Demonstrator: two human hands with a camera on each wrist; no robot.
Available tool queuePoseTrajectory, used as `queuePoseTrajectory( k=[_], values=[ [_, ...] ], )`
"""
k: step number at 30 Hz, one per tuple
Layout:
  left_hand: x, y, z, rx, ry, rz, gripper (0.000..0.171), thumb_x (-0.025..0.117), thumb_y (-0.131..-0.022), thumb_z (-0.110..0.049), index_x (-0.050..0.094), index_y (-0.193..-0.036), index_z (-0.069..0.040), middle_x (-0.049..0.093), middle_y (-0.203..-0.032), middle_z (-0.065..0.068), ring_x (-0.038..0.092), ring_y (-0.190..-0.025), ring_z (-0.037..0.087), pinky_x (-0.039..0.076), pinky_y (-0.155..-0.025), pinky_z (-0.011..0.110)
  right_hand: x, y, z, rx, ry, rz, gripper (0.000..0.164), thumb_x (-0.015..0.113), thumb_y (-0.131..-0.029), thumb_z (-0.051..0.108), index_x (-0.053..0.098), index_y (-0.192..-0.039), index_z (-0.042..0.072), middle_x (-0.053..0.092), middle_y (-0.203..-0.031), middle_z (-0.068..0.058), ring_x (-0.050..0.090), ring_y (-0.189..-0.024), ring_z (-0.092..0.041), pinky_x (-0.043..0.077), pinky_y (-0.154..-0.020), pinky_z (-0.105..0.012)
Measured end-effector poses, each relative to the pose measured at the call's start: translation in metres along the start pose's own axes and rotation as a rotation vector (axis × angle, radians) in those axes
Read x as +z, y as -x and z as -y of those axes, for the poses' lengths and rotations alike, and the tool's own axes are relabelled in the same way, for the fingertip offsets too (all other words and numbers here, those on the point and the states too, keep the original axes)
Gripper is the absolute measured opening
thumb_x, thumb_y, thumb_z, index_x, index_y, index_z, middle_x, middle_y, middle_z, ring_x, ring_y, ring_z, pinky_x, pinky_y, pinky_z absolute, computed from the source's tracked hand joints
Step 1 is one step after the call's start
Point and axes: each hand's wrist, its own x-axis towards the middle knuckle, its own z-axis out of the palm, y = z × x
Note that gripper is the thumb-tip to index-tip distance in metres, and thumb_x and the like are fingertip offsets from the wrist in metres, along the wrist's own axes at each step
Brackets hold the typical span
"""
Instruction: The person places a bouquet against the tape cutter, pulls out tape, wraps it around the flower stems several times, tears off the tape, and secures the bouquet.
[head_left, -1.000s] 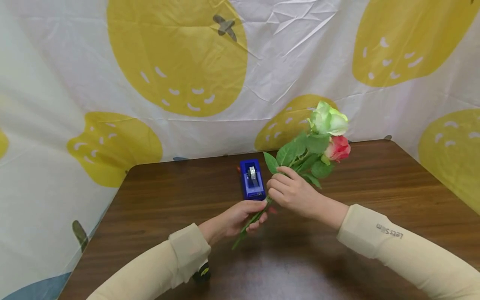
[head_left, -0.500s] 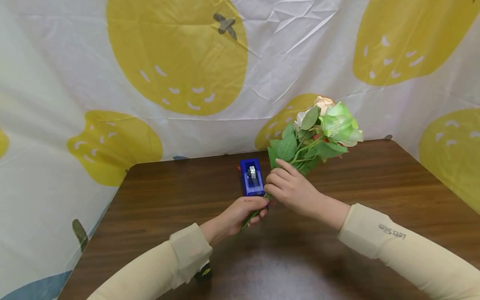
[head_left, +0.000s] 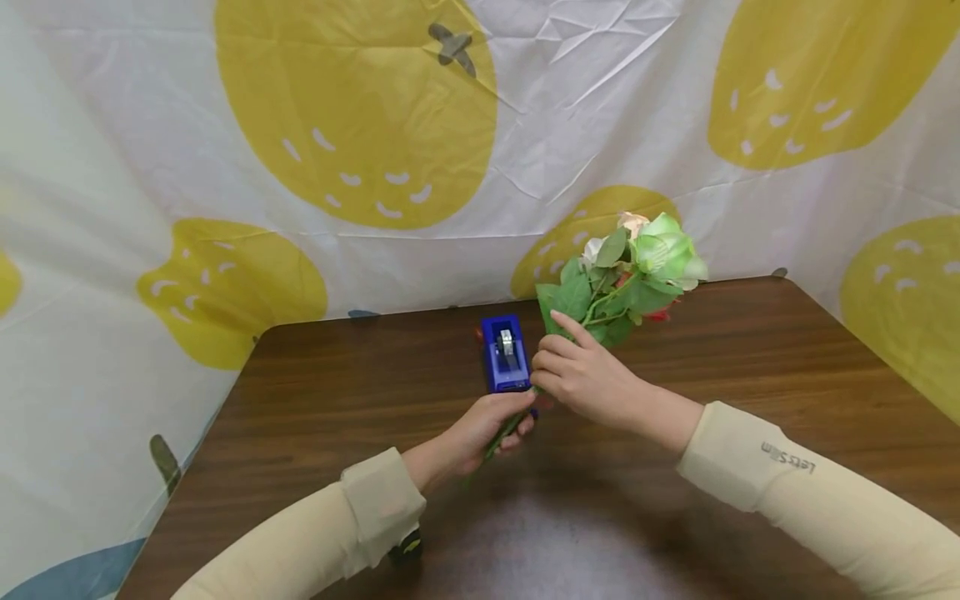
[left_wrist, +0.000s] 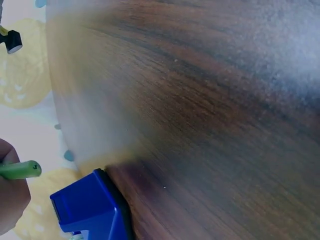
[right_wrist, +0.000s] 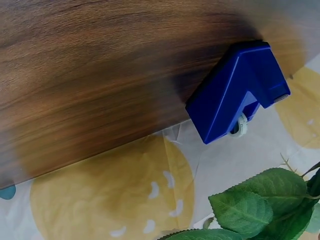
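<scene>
A bunch of flowers [head_left: 663,250], with a large green rose, white and peach blooms and a little red, leans up to the right over the table. My left hand [head_left: 480,429] grips the lower stems, thumb on top. Just above it my right hand [head_left: 588,379] holds the stems below the leaves, index finger extended along them. A green stem end [left_wrist: 22,170] pokes out by the fingers in the left wrist view. Leaves [right_wrist: 245,207] fill the lower right corner of the right wrist view. Behind the hands stands a blue tape dispenser [head_left: 506,354] with a tape roll.
The brown wooden table [head_left: 352,375] reaches back to a white cloth [head_left: 420,275] with yellow fruit prints. A small red thing [head_left: 478,335] shows left of the dispenser. Something black and yellow [head_left: 407,546] is by the left cuff.
The bunch has turned between the hands: peach and white blooms have come into sight and the red one is mostly hidden. Lately the flower heads have dipped slightly left and down.
</scene>
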Motion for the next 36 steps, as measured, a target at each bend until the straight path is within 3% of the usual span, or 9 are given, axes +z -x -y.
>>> queuePoseTrajectory(
  k=[5,8,13,16,20,27,31,36],
  values=[
    [0.000,0.000,0.002,0.020,-0.043,-0.008,0.014,0.039,-0.098,-0.024,0.044,-0.091,-0.012,0.046,-0.063,-0.005,0.037,-0.041,0.003,0.030,-0.041,0.018,0.001,-0.001,0.001,-0.014,0.023,-0.008,0.015,0.071,-0.069,0.002,0.067,-0.079,0.012,0.061,-0.082,0.001,0.053,-0.090,-0.020,0.030,-0.102,-0.049],
    [-0.001,0.000,0.003,0.049,-0.083,-0.031,0.016,0.041,-0.097,-0.017,0.047,-0.099,-0.003,0.052,-0.072,-0.003,0.047,-0.050,0.006,0.040,-0.048,0.019,0.003,-0.001,0.003,-0.025,0.031,-0.007,0.012,0.067,-0.072,0.002,0.066,-0.078,0.013,0.061,-0.082,0.002,0.053,-0.090,-0.020,0.030,-0.102,-0.049],
    [-0.004,-0.002,-0.002,0.100,-0.287,-0.136,0.028,0.053,-0.090,-0.009,0.053,-0.108,0.013,0.056,-0.077,-0.007,0.049,-0.067,0.004,0.040,-0.061,0.020,0.005,0.000,0.006,-0.060,0.064,0.009,0.011,0.064,-0.075,0.003,0.064,-0.075,0.015,0.060,-0.080,0.002,0.053,-0.091,-0.020,0.030,-0.102,-0.048],
    [-0.003,-0.002,-0.008,0.118,-0.425,-0.183,0.026,0.060,-0.085,-0.007,0.060,-0.102,0.013,0.061,-0.076,-0.003,0.048,-0.067,0.003,0.040,-0.062,0.019,0.006,-0.001,0.008,-0.085,0.093,0.028,0.013,0.058,-0.078,0.002,0.062,-0.075,0.014,0.059,-0.079,0.001,0.052,-0.091,-0.020,0.031,-0.102,-0.049],
    [-0.002,-0.001,-0.017,0.120,-0.540,-0.211,0.025,0.065,-0.081,-0.005,0.063,-0.099,0.012,0.067,-0.080,0.008,0.050,-0.066,0.001,0.043,-0.062,0.017,0.008,-0.002,0.010,-0.107,0.130,0.031,0.014,0.055,-0.079,0.000,0.060,-0.075,0.012,0.057,-0.078,0.001,0.052,-0.090,-0.020,0.030,-0.102,-0.049],
    [-0.004,0.003,-0.033,0.034,-0.583,-0.274,0.025,0.065,-0.077,-0.004,0.063,-0.098,0.009,0.056,-0.064,-0.006,0.046,-0.052,0.005,0.041,-0.051,0.020,0.015,-0.008,0.014,-0.124,0.217,-0.027,0.020,0.047,-0.084,-0.003,0.062,-0.080,0.010,0.060,-0.086,0.000,0.052,-0.101,-0.021,0.034,-0.098,-0.051],
    [-0.007,0.005,-0.037,0.004,-0.566,-0.294,0.026,0.066,-0.079,-0.005,0.063,-0.101,0.007,0.058,-0.068,-0.005,0.046,-0.051,0.006,0.040,-0.049,0.020,0.015,-0.007,0.014,-0.078,0.223,-0.034,0.013,0.060,-0.080,0.006,0.064,-0.091,0.012,0.059,-0.099,-0.003,0.050,-0.110,-0.023,0.032,-0.098,-0.053],
    [-0.013,0.010,-0.035,0.004,-0.576,-0.341,0.027,0.066,-0.081,-0.007,0.063,-0.105,0.004,0.064,-0.081,0.004,0.051,-0.058,0.007,0.045,-0.053,0.024,0.010,0.004,0.003,0.036,0.115,-0.059,0.047,0.073,-0.072,0.009,0.059,-0.116,0.017,0.051,-0.124,-0.009,0.043,-0.119,-0.030,0.030,-0.098,-0.056]
  ],
)
